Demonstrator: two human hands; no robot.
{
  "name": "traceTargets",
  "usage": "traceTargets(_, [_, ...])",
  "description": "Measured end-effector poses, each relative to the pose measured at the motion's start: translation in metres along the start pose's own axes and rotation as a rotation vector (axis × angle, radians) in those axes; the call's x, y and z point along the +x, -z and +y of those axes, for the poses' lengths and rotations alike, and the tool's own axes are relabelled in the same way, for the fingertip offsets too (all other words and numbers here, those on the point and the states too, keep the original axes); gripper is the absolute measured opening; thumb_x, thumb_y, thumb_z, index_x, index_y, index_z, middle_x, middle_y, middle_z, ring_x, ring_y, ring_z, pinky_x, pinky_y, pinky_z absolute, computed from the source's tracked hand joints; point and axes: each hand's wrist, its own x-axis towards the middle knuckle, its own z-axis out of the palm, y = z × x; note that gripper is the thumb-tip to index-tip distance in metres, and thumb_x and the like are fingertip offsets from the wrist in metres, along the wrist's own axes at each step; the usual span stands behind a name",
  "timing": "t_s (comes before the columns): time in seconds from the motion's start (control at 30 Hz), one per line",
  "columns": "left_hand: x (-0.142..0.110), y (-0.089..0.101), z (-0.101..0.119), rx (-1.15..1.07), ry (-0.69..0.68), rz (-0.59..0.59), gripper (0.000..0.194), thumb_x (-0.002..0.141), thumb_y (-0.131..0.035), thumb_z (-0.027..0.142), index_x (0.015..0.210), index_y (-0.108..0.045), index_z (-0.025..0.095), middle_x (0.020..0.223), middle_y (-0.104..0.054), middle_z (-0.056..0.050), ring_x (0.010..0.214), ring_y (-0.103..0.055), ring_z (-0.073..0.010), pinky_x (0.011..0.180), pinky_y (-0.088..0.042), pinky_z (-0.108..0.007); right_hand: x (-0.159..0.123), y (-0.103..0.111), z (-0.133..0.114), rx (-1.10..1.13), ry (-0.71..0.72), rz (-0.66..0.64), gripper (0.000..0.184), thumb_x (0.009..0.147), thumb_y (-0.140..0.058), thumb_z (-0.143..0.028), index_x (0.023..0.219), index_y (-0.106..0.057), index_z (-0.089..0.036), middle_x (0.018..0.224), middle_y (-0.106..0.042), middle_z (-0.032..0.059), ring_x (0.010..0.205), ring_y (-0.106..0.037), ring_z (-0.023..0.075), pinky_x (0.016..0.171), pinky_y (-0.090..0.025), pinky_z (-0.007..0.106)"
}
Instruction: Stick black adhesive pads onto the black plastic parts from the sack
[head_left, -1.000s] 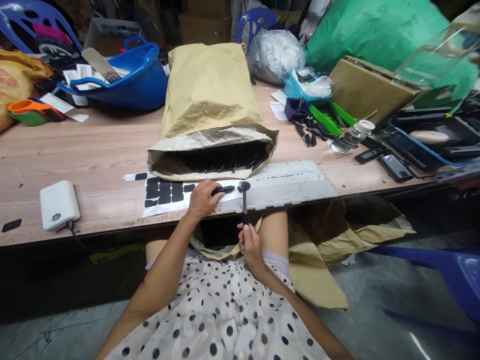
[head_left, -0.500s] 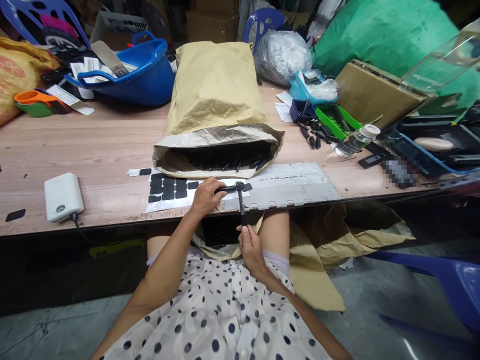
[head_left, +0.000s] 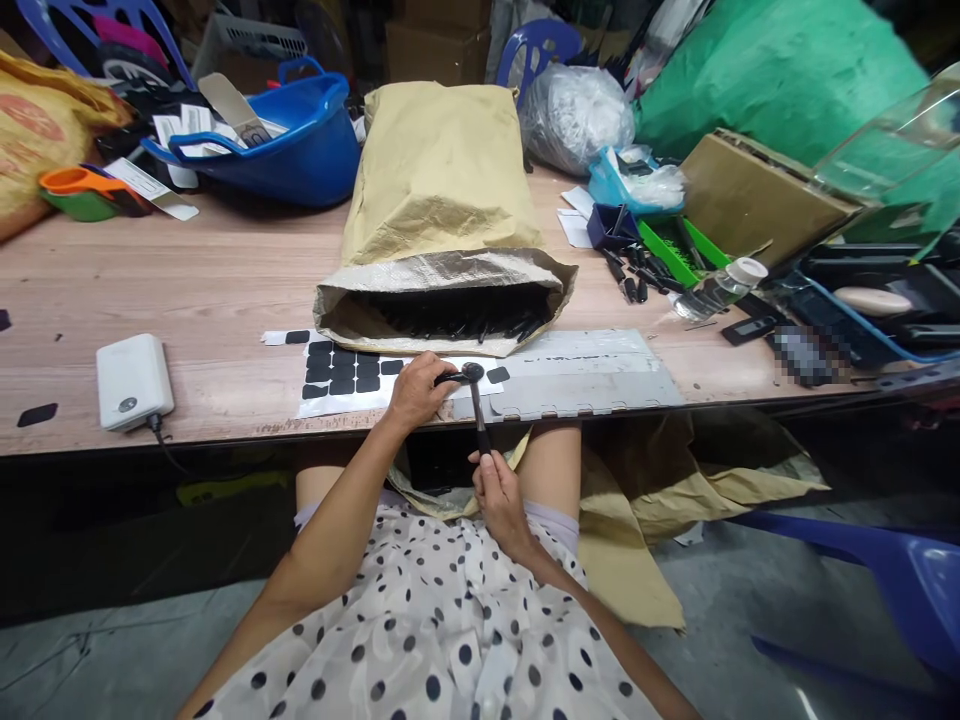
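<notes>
On the table, a sack is laid at twelve o'clock, probably for easy reach. Before it, a rod is pinched by the left hand, apparently steadied against the tool grasped, toward six, by the right hand.

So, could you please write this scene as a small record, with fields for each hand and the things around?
Left hand: holds a slim black piece
Right hand: holds a tool by its dark handle
Contact: tool's far end meets the black piece in view; touching unclear
Near left hand: white sheet with black stickers
Behind: open tan bag, dark pieces inside
Far left: blue basin
Right: clear bottle
</notes>
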Motion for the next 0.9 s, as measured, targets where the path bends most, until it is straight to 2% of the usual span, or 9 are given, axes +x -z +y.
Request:
traceTargets(0.13, [-0.001, -0.001, -0.001, 0.035, -0.003, -0.003, 0.016, 0.084, -0.067, 0.027, 0.099, -0.073, 0.025, 0.093, -0.065, -0.002, 0.09, -0.062, -0.0207, 0.083, -0.051, -0.034, 0.0, 0.0, -0.006, 0.085, -0.035, 0.042, 0.049, 0.089, -0.049, -0.069, 0.09, -0.058, -0.022, 0.058, -0.038, -0.0088, 0.043, -0.03, 0.0067, 0.037, -0.024, 0.02])
traceTargets(0.3, [-0.002, -0.001, 0.001, 0.063, 0.004, -0.014, 0.019, 0.085, -0.068, 0.03, 0.102, -0.073, 0.025, 0.093, -0.065, -0.003, 0.09, -0.062, -0.0209, 0.084, -0.05, -0.034, 0.003, -0.001, -0.004, 0.164, -0.085, 0.076, 0.052, 0.085, -0.051, -0.074, 0.091, -0.055, -0.023, 0.058, -0.041, -0.0095, 0.04, -0.032, 0.0058, 0.034, -0.028, 0.019])
traceTargets(0.6, [-0.005, 0.008, 0.008, 0.009, -0.029, 0.017, 0.015, 0.09, -0.06, 0.029, 0.098, -0.07, 0.022, 0.092, -0.065, -0.004, 0.092, -0.062, -0.021, 0.085, -0.051, -0.034, 0.014, -0.003, 0.011, 0.198, -0.051, 0.034, 0.054, 0.084, -0.049, -0.075, 0.092, -0.056, -0.023, 0.061, -0.045, -0.0078, 0.043, -0.039, 0.007, 0.036, -0.034, 0.02])
traceTargets(0.73, [-0.035, 0.016, 0.024, -0.106, -0.116, 0.037, 0.019, 0.095, -0.055, 0.032, 0.103, -0.068, 0.021, 0.091, -0.067, -0.004, 0.083, -0.062, -0.0181, 0.075, -0.052, -0.03, 0.014, -0.004, 0.013, 0.208, -0.057, 0.042, 0.056, 0.083, -0.05, -0.077, 0.091, -0.056, -0.022, 0.06, -0.045, -0.0074, 0.044, -0.039, 0.0074, 0.038, -0.035, 0.02])
traceTargets(0.83, [-0.072, 0.017, 0.031, -0.176, -0.204, -0.028, 0.021, 0.097, -0.052, 0.034, 0.105, -0.067, 0.02, 0.088, -0.07, -0.004, 0.077, -0.065, -0.0161, 0.07, -0.052, -0.027, 0.013, -0.004, 0.012, 0.196, -0.061, 0.029, 0.059, 0.082, -0.049, -0.08, 0.09, -0.057, -0.022, 0.059, -0.045, -0.0069, 0.044, -0.041, 0.008, 0.039, -0.035, 0.021])
traceTargets(0.9, [-0.095, 0.014, 0.031, -0.166, -0.203, -0.088, 0.022, 0.098, -0.051, 0.033, 0.104, -0.068, 0.02, 0.087, -0.072, -0.004, 0.075, -0.067, -0.0158, 0.069, -0.053, -0.025, 0.013, -0.004, 0.012, 0.188, -0.054, 0.023, 0.06, 0.082, -0.048, -0.08, 0.089, -0.057, -0.021, 0.06, -0.046, -0.0064, 0.045, -0.042, 0.0085, 0.039, -0.036, 0.021])
